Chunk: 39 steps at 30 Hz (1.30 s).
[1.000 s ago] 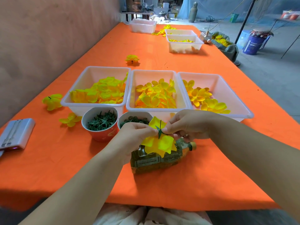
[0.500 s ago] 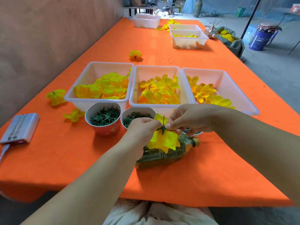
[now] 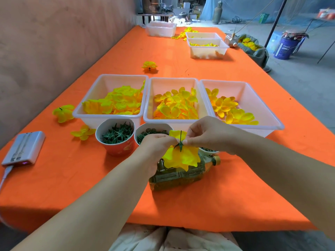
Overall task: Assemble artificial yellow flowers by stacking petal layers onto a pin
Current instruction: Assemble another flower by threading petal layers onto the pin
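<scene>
1. From my end the tablecloth point(image 3: 235, 196) is flat orange, no pattern.
2. The three tubs point(image 3: 123, 82) look milky white.
3. The left-hand petals point(image 3: 117, 104) are lemon yellow; the middle petals point(image 3: 174, 107) and right-hand petals point(image 3: 228, 105) shade from yellow to orange.
4. The petal layer point(image 3: 183, 156) is bright yellow, the pin point(image 3: 181, 140) dark green.
5. I see a red-orange cup point(image 3: 119, 149) with gold print, white inside, and dark green spiky pieces point(image 3: 117, 134).
6. The bottle point(image 3: 174, 176) is olive-amber.
7. The power bank point(image 3: 23, 149) is silver-white with a purple light.

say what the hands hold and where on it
Both hold the yellow flower: the left hand pinches its petals beside the green pin, the right hand pinches at the pin's base.
</scene>
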Each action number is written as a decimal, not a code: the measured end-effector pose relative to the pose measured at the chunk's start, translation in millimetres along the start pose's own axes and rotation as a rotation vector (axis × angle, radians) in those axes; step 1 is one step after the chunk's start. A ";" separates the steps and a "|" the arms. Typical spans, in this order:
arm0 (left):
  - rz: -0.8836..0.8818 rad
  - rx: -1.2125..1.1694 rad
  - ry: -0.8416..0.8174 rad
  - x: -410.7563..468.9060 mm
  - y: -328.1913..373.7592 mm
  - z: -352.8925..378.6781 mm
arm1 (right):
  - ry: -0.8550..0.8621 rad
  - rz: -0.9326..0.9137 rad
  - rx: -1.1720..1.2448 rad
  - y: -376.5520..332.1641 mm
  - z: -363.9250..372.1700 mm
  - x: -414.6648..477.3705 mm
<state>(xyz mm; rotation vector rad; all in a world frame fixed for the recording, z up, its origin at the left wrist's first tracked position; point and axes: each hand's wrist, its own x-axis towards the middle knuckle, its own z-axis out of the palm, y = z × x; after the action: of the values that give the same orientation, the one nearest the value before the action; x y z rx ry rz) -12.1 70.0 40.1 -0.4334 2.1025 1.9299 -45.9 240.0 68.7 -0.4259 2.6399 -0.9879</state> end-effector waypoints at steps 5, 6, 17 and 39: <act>0.056 0.011 0.026 0.3 -3.9 -4.0 | 0.143 -0.220 0.038 -11.0 2.7 -7.3; 0.080 0.004 0.035 -0.5 -4.7 -4.8 | 0.140 -0.230 0.029 -11.8 4.6 -6.7; 0.461 0.161 -0.050 -6.3 -17.3 -18.8 | 0.208 -0.159 0.082 -2.5 22.1 0.4; 0.664 0.245 -0.070 5.3 -37.7 -13.4 | 0.524 -0.320 0.332 21.8 70.3 -9.5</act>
<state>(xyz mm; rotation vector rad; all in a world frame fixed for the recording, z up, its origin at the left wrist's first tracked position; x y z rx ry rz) -2.3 53.5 4.6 0.4331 2.6056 1.8913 -15.2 218.2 4.8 -0.5860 2.8084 -1.8243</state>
